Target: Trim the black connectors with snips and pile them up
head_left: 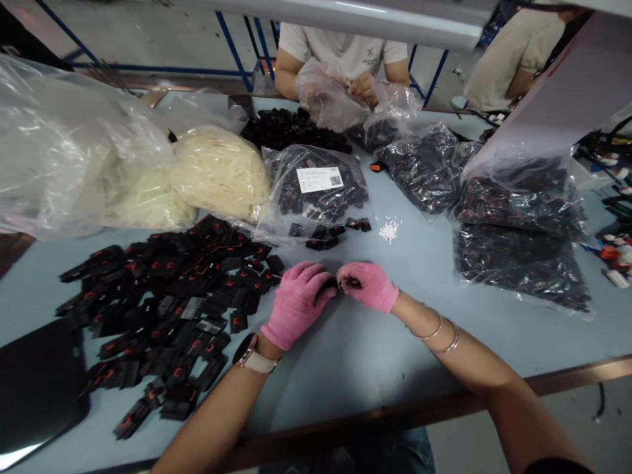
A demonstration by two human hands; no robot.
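forearms (474,359) nearest; left hand (297,303), right hand (366,286) pinching black piece (330,284); labelled clear bag (272,222) holds black connectors (340,199).

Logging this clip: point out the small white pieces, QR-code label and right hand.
Small white pieces (389,230), head view: middle of the heap.
QR-code label (318,180), head view: printed face.
Right hand (368,286), head view: middle of its pink glove.

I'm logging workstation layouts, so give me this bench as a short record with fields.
Left hand: pink glove, fingers curled; grip unclear
Right hand: pink glove, fingers curled, close to the left; grip unclear
Left side: loose pile of black parts, red marks on many
Beyond hands: small white pieces; clear bag with printed label
Right side: bags of dark parts
Opposite: person in white T-shirt
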